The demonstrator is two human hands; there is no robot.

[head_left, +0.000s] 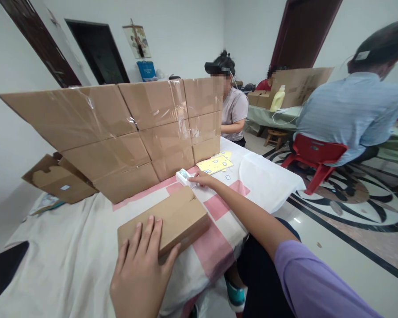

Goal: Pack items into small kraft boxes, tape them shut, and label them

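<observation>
A closed brown cardboard box [172, 212] lies flat on the cloth-covered table in front of me. My left hand [141, 260] rests on its top and near side, fingers apart and holding nothing. Beyond the box's far right corner, my right hand [202, 178] has its fingers closed at the end of a small white object [184, 177] with a pale greenish middle. I cannot make out exactly what that object is. Close by on the right lie yellow sheets [215, 164] with small white labels, and a loose label [227, 177] sits on the cloth.
A taped cardboard partition [162, 128] stands across the table's far side. To its left is an open carton [59, 179], and a dark flat object [6, 269] lies at the left edge. One person [234, 106] sits beyond the partition; another sits on a red chair [318, 152] at right.
</observation>
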